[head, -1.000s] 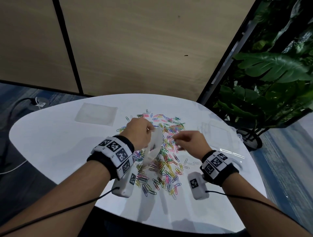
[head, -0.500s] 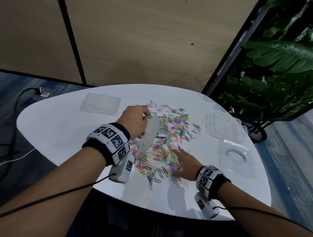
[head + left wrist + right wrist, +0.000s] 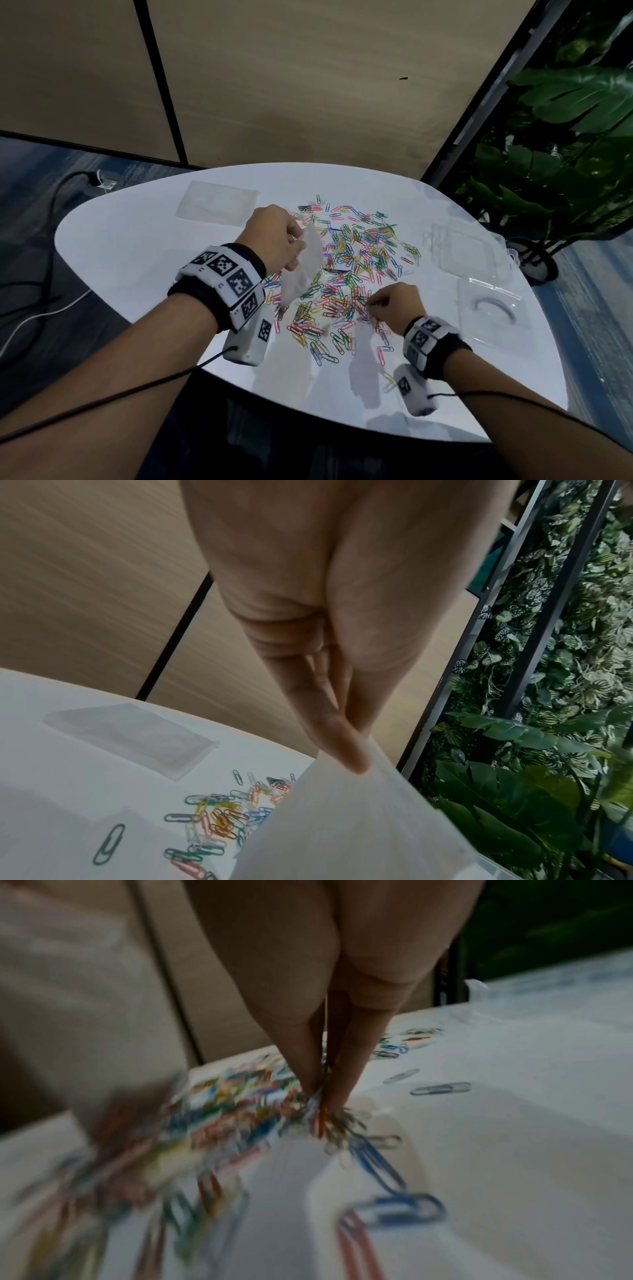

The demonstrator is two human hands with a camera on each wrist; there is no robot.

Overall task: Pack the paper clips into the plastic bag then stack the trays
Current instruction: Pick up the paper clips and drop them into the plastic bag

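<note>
**Inspector:** Starting far left on the glossy white rounded table (image 3: 130,260). Flat clear plastic piece (image 3: 217,202), well apart from the rest. Tray or spare bag, cannot tell.

**Clerk:** Next along?

**Inspector:** Left hand (image 3: 274,236), raised over the tabletop. Fingertips (image 3: 352,758) pressed against the thumb, pinching the top edge of the translucent white plastic bag (image 3: 305,267). Hangs limp over the left margin of the pile. Judged thin, light, floppy and slick. Unlikely to keep its mouth open unaided. Best held at the rim. Contents: cannot tell.

**Clerk:** And the middle?

**Inspector:** Small multicoloured wire paper clips (image 3: 352,260), strewn across the table centre. Judged light, stiff, apt to tangle and to skate on the gloss. Better taken in pinched bunches than singly. Right hand (image 3: 394,305), low at the pile's near right corner, fingertips (image 3: 301,1056) drawn together on a small cluster. Wrist view blurred; count not readable.

**Clerk:** Right side?

**Inspector:** Two clear moulded plastic trays, far one (image 3: 459,246) and near one (image 3: 489,308), side by side, unstacked, close to the table's right rim. Judged light and thin-walled; to be lifted by the edges. Bare room at left and along the near side. Stray clips (image 3: 388,377) close to the near edge: risk of being swept off.
</note>
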